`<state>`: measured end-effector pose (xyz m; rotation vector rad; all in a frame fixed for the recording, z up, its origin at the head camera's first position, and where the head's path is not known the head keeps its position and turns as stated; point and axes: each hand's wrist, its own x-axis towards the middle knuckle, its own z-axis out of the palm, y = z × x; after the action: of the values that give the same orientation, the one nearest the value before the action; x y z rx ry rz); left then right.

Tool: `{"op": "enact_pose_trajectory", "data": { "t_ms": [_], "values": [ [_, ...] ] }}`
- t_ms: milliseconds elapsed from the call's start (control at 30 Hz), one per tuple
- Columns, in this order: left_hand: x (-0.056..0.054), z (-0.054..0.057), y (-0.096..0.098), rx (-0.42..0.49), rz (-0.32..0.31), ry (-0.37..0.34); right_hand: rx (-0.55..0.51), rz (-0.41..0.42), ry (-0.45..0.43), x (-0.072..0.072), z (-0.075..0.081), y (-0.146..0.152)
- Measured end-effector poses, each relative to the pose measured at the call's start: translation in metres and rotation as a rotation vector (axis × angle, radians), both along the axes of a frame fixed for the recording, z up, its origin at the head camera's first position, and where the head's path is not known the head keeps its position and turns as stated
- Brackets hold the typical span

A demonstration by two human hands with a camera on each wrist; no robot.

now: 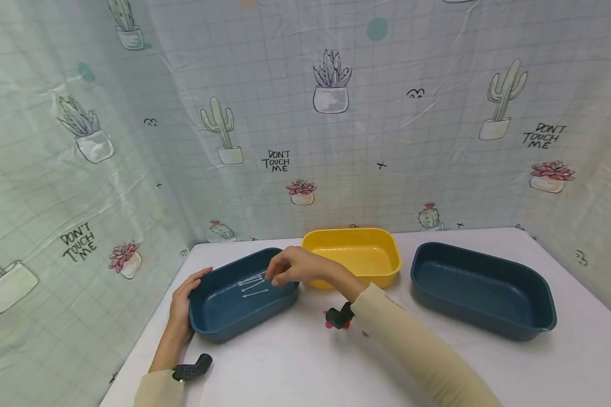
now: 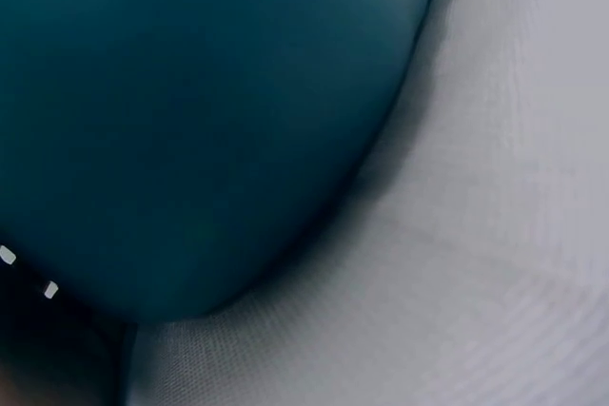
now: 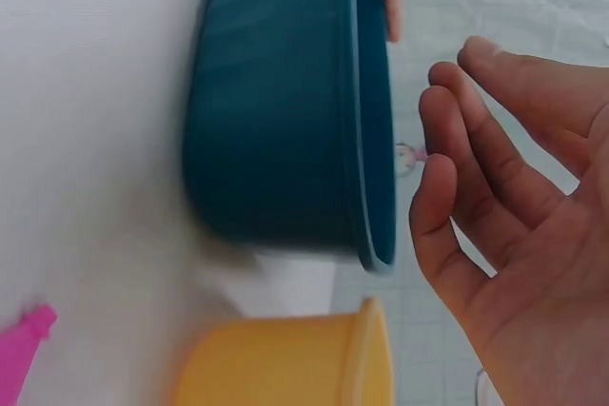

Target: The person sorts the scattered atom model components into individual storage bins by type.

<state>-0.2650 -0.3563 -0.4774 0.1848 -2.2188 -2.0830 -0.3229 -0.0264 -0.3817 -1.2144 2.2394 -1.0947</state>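
Observation:
The left dark blue tray (image 1: 234, 322) stands at an angle on the table, with several thin pale sticks (image 1: 255, 293) with widened ends lying inside. At its left end my left hand (image 1: 180, 305) grips the wall and rim; in the left wrist view the tray's smooth blue side (image 2: 209, 121) fills much of the picture. My right hand (image 1: 292, 265) hangs over the tray's right end, above the sticks. In the right wrist view its fingers (image 3: 490, 206) are loosely bent, thumb apart from them, with nothing between.
A yellow tray (image 1: 392, 271) stands behind and right of the left tray. Farther right sits another dark blue tray (image 1: 478, 316). A small pink piece (image 3: 24, 354) lies on the white table, partly hidden by the right wrist camera in the head view. A cactus-print curtain (image 1: 336, 141) hangs behind.

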Motion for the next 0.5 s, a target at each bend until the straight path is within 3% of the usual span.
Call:
{"op": "enact_pose_trajectory", "data": {
  "t_ms": [500],
  "values": [
    [0.001,0.0,-0.004,0.002,-0.062,-0.031,-0.008,-0.089,0.029,0.017,0.006,0.065]
  ]
}}
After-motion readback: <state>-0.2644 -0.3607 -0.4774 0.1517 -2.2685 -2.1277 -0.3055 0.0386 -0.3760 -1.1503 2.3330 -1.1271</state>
